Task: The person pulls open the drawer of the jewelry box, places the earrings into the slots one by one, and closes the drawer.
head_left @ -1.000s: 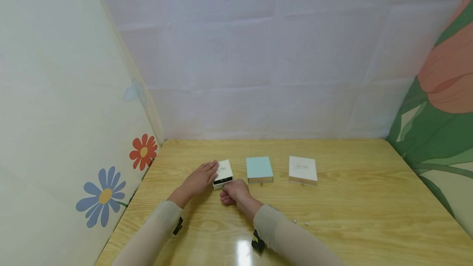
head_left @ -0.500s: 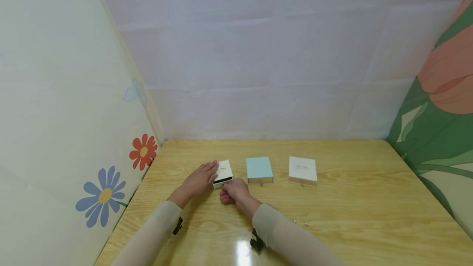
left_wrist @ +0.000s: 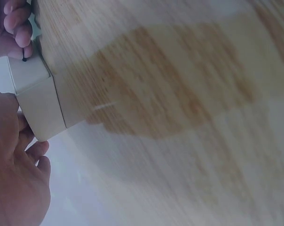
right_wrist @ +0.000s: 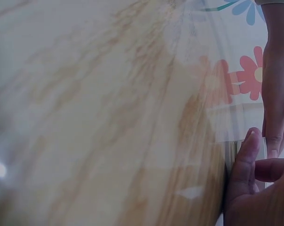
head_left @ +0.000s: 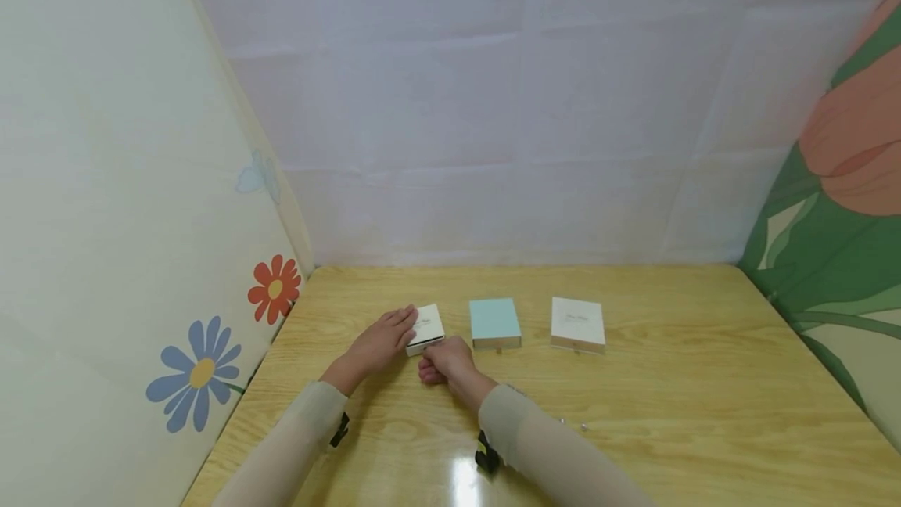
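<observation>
A small white drawer box [head_left: 427, 323] with faint lettering lies at the left of the table, a thin dark gap along its front. My left hand [head_left: 383, 336] rests along its left side, fingers mostly straight over the edge of the top. At the box's front, my right hand [head_left: 449, 362] has its fingers curled. In the left wrist view, the right hand's fingertips pinch a small dark pull [left_wrist: 24, 55] on the drawer front [left_wrist: 30, 73]. The right wrist view shows the right thumb [right_wrist: 245, 160] against the front, the left hand [right_wrist: 277, 89] reaching down behind it.
A light blue box [head_left: 494, 319] stands just right of the hands, a second white box [head_left: 577, 321] farther right. Two tiny shiny pieces, one a bead-like piece [head_left: 583, 427], lie near the right sleeve [head_left: 545, 444]. Another small item [head_left: 517, 390] is partly behind that sleeve.
The drawer has slid inward, its dark opening narrowing to a thin line. My right hand has moved slightly forward with it, while the left hand stays in place on the box.
</observation>
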Motion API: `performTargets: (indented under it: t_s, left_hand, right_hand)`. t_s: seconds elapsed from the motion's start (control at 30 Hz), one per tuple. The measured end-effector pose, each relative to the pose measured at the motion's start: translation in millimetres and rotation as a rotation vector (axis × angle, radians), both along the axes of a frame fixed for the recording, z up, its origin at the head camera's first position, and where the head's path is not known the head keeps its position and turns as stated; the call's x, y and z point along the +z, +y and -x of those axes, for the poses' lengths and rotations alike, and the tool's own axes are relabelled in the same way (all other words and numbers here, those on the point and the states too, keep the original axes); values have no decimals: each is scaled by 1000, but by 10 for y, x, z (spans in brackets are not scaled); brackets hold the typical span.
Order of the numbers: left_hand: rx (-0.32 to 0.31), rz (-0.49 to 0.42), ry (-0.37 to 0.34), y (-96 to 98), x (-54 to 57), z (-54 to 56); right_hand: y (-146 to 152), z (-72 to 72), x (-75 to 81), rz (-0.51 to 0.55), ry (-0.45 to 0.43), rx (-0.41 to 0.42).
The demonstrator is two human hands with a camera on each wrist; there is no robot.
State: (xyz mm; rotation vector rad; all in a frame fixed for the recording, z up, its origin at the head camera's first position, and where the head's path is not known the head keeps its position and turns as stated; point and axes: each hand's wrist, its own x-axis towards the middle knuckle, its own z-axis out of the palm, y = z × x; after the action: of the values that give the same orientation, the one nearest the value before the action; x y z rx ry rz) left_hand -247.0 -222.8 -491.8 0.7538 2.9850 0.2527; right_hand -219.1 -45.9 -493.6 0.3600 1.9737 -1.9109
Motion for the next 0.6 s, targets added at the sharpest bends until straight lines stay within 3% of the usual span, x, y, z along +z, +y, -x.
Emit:
performTargets:
  t_s: [0.6]
  left_hand:
    - [2, -16, 2, 10, 21, -20]
  right_hand:
    - [-23, 15, -14, 21, 25, -7]
